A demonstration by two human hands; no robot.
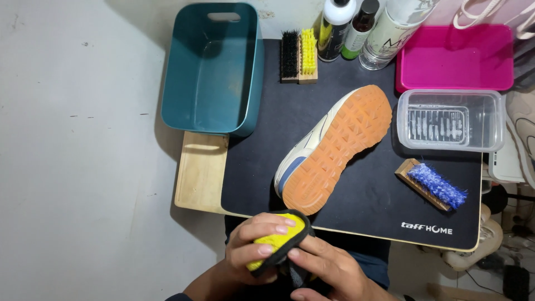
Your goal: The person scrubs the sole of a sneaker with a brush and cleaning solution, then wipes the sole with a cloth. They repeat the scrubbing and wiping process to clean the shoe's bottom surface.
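Two hands meet at the near table edge: the left hand (257, 245) curls tight around a yellow microfibre cloth with a black border (278, 241), while the right hand (326, 267) pinches its dark edge. Just beyond them lies the sneaker (334, 146), orange sole up. Bunching the cloth firmly should give a steadier wiping pad.

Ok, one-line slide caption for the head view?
Both hands grip a yellow cloth before a sneaker lying sole-out on a black mat.
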